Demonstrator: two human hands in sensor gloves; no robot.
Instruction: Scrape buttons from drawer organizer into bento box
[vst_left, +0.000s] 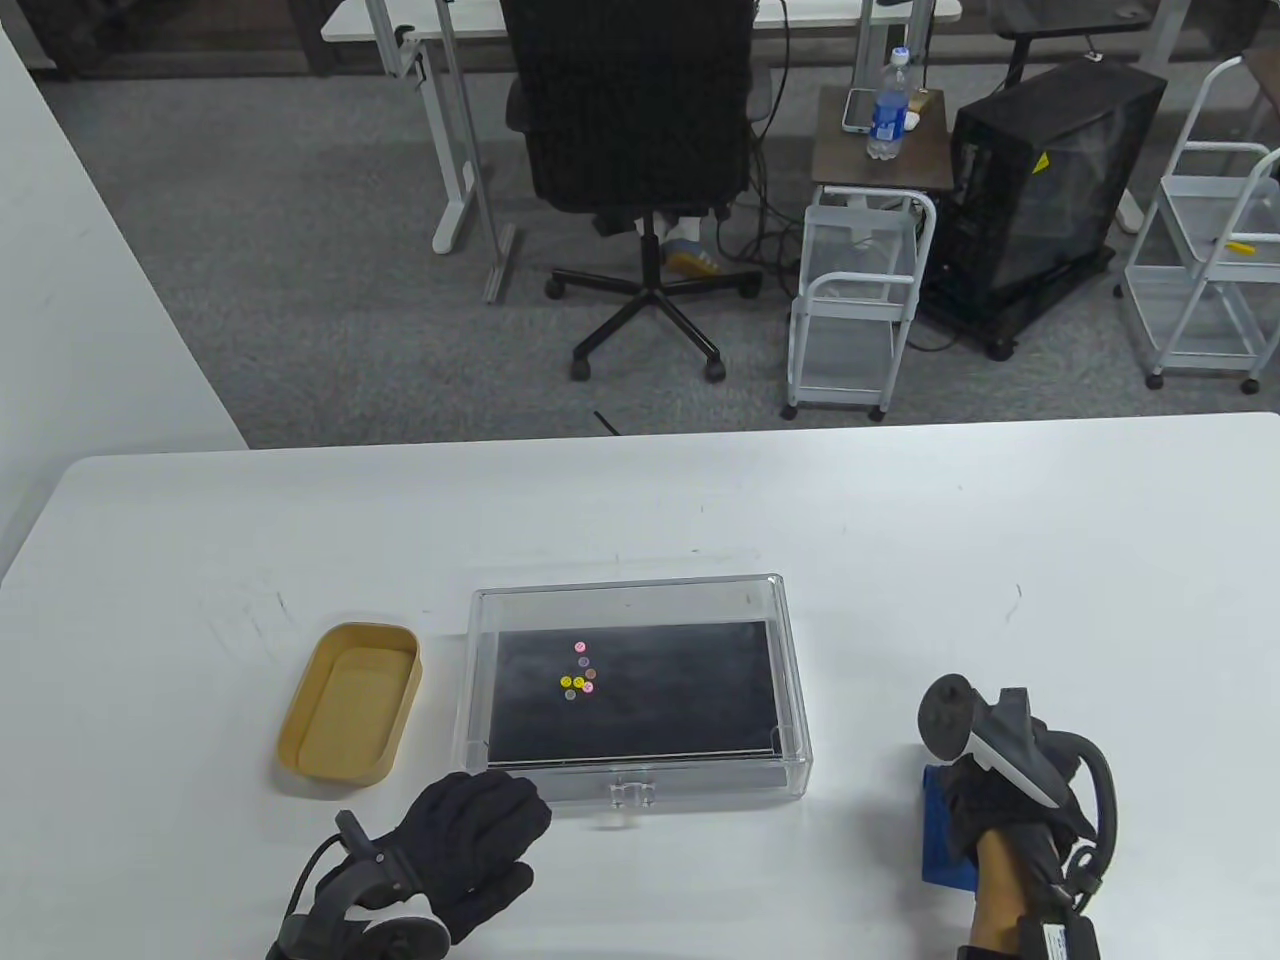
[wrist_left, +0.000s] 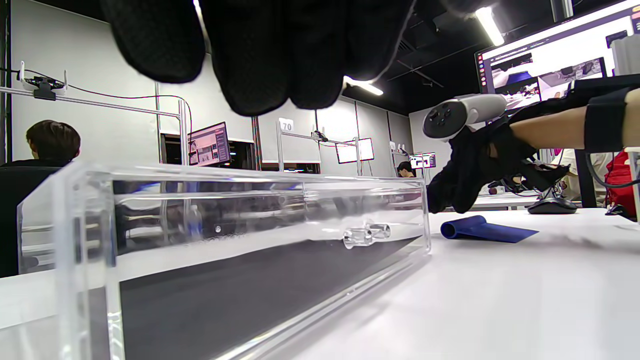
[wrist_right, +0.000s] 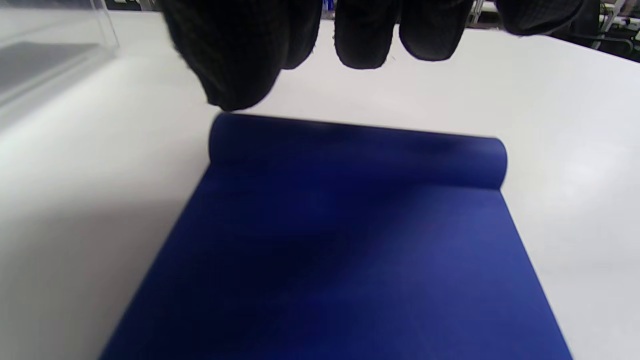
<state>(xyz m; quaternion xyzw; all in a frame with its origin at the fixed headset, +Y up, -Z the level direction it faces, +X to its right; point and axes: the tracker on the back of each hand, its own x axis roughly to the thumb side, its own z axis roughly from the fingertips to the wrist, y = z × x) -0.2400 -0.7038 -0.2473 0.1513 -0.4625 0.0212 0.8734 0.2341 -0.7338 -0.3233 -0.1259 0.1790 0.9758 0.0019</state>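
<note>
The white rectangular table (vst_left: 200, 620) carried all the task items. The clear acrylic drawer organizer with a black floor liner (vst_left: 634, 688) lay at the table's centre, its small clear knob facing 6 o'clock. The tan oval bento box (vst_left: 349, 715) stood just beside the organizer at its 9 o'clock, apart from it. The left hand in a black sensor glove (vst_left: 468, 835) lay palm down at the organizer's 7 o'clock, fingers extended and loosely together, holding nothing; its fingertips reached the organizer's near wall, though contact could not be confirmed. The right hand in a black sensor glove (vst_left: 1000, 790) hovered at the organizer's 4 o'clock, fingers pointing down over the blue flat scraper with a rolled edge (wrist_right: 350, 240); whether it touched the scraper could not be told. The small coloured round buttons (vst_left: 579, 673) were clustered on the liner, left of its centre.
</note>
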